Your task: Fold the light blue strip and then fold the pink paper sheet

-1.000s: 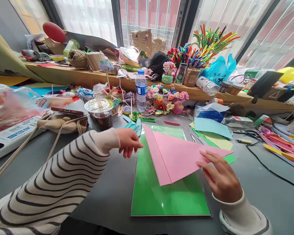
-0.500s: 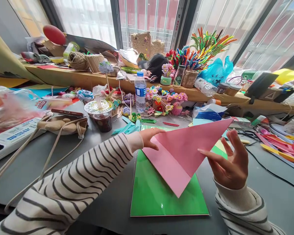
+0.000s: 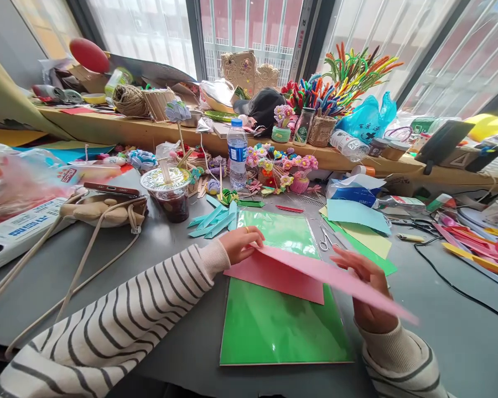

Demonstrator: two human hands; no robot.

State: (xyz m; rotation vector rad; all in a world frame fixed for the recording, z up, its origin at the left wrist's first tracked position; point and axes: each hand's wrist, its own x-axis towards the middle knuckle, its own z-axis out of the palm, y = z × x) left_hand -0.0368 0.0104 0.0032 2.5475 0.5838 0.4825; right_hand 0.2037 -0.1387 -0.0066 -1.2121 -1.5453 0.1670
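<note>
from the head camera, looking down over the bench (image 3: 182, 309), the left hand (image 3: 243, 246) is pinching the upper left corner of a folded pink paper (image 3: 290, 271), fingers curled and closed on the edge, a ring showing on one finger. the right hand (image 3: 367, 287) is sitting under the paper's raised flap near its right end, fingers spread and bent up against the underside; the flap is hiding the fingertips, so i cannot tell whether this grip is clenching the sheet or only propping it. the pink paper is lying over the upper half of a glossy green sheet (image 3: 282, 331) that is resting flat on the bench in front of the person. its lower layer is lying flat on the green, while the top flap is lifting off it, its long axis running from the left hand down and to the right, with the far tip pointing past the right wrist and blurring out. a striped sleeve (image 3: 120, 326) is covering the left arm. just beyond the green sheet, small scissors (image 3: 326, 239) are lying beside light blue and yellow paper sheets (image 3: 359, 218). teal paper strips (image 3: 213, 219) are fanning out near the left hand. further back a water bottle (image 3: 237, 155) is standing upright, and a lidded drink cup (image 3: 169, 190) is sitting to its left.
</note>
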